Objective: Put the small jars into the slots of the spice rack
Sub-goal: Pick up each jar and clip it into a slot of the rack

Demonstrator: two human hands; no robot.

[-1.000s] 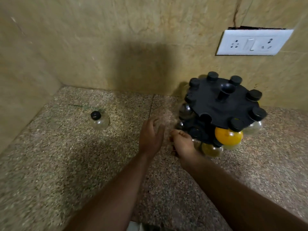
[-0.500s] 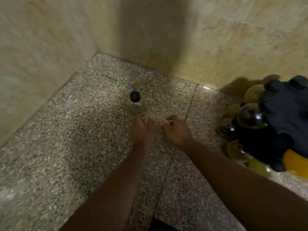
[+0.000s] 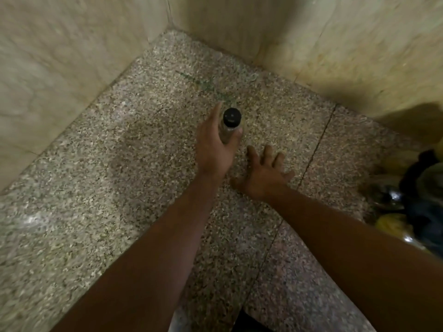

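A small jar point(image 3: 227, 130) of clear glass with a round black cap is sitting upright in the left hand point(image 3: 214, 149), whose fingers and thumb are curling round its body just below the cap. It is showing near the corner of the speckled counter point(image 3: 143, 144); whether its base is touching the stone is hard to tell. Well apart from it, at the right edge, the black spice rack point(image 3: 424, 212) is standing half out of sight, blurred, and is carrying a yellow-filled jar point(image 3: 393, 225) low down and a clear jar point(image 3: 388, 197) just above that.
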